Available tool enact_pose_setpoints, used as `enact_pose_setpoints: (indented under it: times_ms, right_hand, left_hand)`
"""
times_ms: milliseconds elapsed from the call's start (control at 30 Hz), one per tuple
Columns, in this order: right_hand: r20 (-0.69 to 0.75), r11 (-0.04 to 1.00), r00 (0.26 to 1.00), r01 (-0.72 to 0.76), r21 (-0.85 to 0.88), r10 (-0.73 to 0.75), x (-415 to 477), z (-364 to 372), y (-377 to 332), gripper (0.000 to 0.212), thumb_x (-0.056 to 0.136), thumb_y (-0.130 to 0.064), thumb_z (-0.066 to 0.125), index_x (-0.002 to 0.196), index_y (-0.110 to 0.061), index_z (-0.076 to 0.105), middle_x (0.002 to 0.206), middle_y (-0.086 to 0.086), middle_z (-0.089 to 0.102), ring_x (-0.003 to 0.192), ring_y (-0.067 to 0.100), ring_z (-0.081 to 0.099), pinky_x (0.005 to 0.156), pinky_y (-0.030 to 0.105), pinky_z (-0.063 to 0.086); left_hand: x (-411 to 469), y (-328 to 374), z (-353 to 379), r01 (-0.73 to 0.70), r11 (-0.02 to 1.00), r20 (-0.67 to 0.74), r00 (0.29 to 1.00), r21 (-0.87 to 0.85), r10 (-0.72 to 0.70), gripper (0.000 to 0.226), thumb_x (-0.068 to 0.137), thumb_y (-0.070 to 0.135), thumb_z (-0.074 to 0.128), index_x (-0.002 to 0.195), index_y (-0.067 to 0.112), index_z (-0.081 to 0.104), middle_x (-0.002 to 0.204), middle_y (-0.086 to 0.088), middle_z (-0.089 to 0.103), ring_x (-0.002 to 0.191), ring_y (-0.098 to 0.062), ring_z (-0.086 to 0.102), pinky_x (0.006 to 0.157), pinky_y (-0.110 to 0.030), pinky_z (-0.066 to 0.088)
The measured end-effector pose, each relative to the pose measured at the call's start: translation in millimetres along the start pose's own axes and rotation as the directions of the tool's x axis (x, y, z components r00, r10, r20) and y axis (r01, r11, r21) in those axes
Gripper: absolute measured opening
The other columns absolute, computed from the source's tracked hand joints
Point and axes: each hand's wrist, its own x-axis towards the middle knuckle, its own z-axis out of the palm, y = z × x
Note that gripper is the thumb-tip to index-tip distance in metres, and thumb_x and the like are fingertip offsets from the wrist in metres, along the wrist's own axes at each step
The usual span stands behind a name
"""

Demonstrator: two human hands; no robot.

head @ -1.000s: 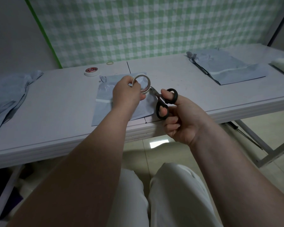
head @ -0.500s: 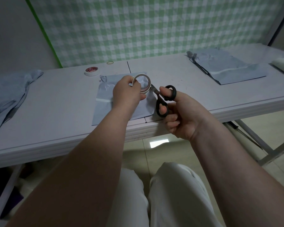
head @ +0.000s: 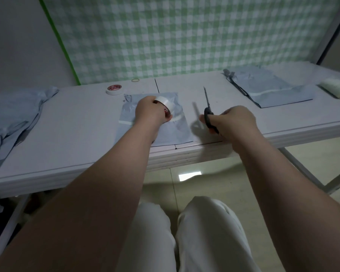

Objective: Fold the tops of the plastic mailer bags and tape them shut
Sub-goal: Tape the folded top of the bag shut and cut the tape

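Over the near edge of the table, 2 bare forearms reach forward from the lap, the left angled inward, the right nearly straight. The left hand is knuckles-up above the bag, which lies flat at mid-table with its near edge close to the rim. The right hand hovers just right of the bag, back of the hand upward.

Red print shows inside the core of the tape and on the spare roll near the wall; neither can be read.

The left fingers curl round the tape and grip it; whether it touches the bag cannot be told. The right hand is clenched on the black handles of the scissors, blades together and pointing away toward the wall. A pale blurred strip hangs beside its fingertips, too smeared to identify. 1 stack of bags lies far right, and a crumpled pile lies far left.
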Motion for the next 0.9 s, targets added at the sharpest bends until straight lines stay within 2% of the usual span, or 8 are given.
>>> enact_pose_setpoints:
  times_ms: [100, 233, 333, 433, 467, 667, 833, 900]
  right_hand:
    - [-0.089, 0.942, 0.987, 0.099, -0.320, -0.134, 10.4, 1.5, -2.3, 0.036, 0.077, -0.035, 0.067, 0.056, -0.010, 0.049, 0.052, 0.002, 0.043, 0.050, 0.020, 0.042, 0.043, 0.025, 0.022]
    - [-0.099, 0.886, 0.982, 0.101, -0.452, -0.163, 18.1, 7.6, -3.4, 0.046, 0.074, -0.037, 0.075, 0.060, -0.014, 0.039, 0.065, 0.004, 0.044, 0.061, 0.021, 0.043, 0.045, 0.024, 0.023]
    - [-0.133, 0.881, 0.979, 0.074, -0.468, -0.153, 18.8, 11.7, -6.8, 0.035, 0.078, -0.025, 0.072, 0.065, -0.011, 0.043, 0.089, 0.013, 0.058, 0.075, 0.026, 0.045, 0.062, 0.026, 0.035]
    - [-0.173, 0.887, 0.966, 0.094, -0.452, -0.191, 15.8, 17.0, -9.2, 0.004, 0.083, -0.010, 0.057, 0.084, -0.007, 0.057, 0.106, 0.016, 0.060, 0.090, 0.033, 0.055, 0.071, 0.028, 0.039]
    - [-0.195, 0.884, 0.957, 0.108, -0.456, -0.217, 15.0, 20.1, -10.4, 0.014, 0.083, -0.008, 0.053, 0.094, -0.007, 0.062, 0.108, 0.014, 0.060, 0.096, 0.034, 0.057, 0.072, 0.029, 0.039]
    - [-0.144, 0.923, 0.952, 0.213, -0.319, -0.269, 11.6, 39.2, -26.7, 0.023, 0.086, -0.014, 0.051, 0.100, -0.012, 0.069, 0.104, 0.013, 0.066, 0.096, 0.034, 0.059, 0.070, 0.027, 0.038]
    - [-0.054, 0.941, 0.981, 0.162, -0.298, -0.186, 16.9, 49.5, -32.5, 0.012, 0.087, -0.017, 0.055, 0.091, -0.009, 0.064, 0.096, 0.012, 0.061, 0.088, 0.031, 0.056, 0.069, 0.026, 0.036]
    - [-0.046, 0.948, 0.989, 0.122, -0.294, -0.141, 20.6, 51.3, -35.7, 0.011, 0.088, -0.019, 0.056, 0.083, -0.009, 0.055, 0.088, 0.009, 0.053, 0.080, 0.030, 0.052, 0.066, 0.027, 0.036]
  left_hand:
    - [-3.8, 10.2, -9.4, -0.127, 0.974, -0.094, 0.985, 0.186, 0.146, 0.024, 0.087, -0.006, 0.052, 0.104, 0.011, 0.053, 0.100, -0.007, 0.058, 0.058, -0.010, 0.058, 0.037, -0.017, 0.046]
    - [0.6, 20.7, -42.9, -0.179, 0.862, -0.135, 0.953, 0.475, 0.272, 0.017, 0.082, 0.002, 0.058, 0.096, 0.012, 0.058, 0.100, 0.002, 0.060, 0.073, -0.022, 0.066, 0.062, -0.030, 0.053]
    - [10.7, 22.2, -81.7, -0.148, 0.768, -0.186, 0.926, 0.624, 0.330, 0.018, 0.076, 0.006, 0.060, 0.092, 0.009, 0.067, 0.099, 0.001, 0.069, 0.091, -0.022, 0.066, 0.082, -0.029, 0.051]
    - [14.7, 18.6, -115.0, -0.045, 0.715, -0.262, 0.913, 0.697, 0.312, 0.020, 0.076, 0.005, 0.058, 0.091, 0.008, 0.070, 0.093, -0.009, 0.071, 0.094, -0.025, 0.064, 0.072, -0.026, 0.043]
    - [15.1, 16.6, -123.6, -0.013, 0.699, -0.279, 0.911, 0.715, 0.302, 0.018, 0.078, 0.004, 0.058, 0.091, 0.006, 0.070, 0.094, -0.011, 0.070, 0.094, -0.027, 0.063, 0.069, -0.026, 0.040]
    - [16.6, 0.2, -148.0, 0.122, 0.650, -0.344, 0.911, 0.750, 0.226, 0.017, 0.080, 0.007, 0.065, 0.095, 0.001, 0.069, 0.101, -0.016, 0.068, 0.098, -0.032, 0.062, 0.071, -0.032, 0.043]
    - [14.4, -0.9, -147.7, 0.071, 0.688, -0.329, 0.910, 0.722, 0.252, 0.022, 0.082, 0.007, 0.058, 0.102, 0.001, 0.064, 0.104, -0.012, 0.064, 0.102, -0.032, 0.058, 0.070, -0.027, 0.037]
    - [10.6, 3.4, -141.0, 0.014, 0.698, -0.307, 0.905, 0.716, 0.296, 0.016, 0.081, 0.005, 0.055, 0.094, 0.005, 0.063, 0.088, -0.005, 0.058, 0.096, -0.029, 0.057, 0.068, -0.025, 0.034]
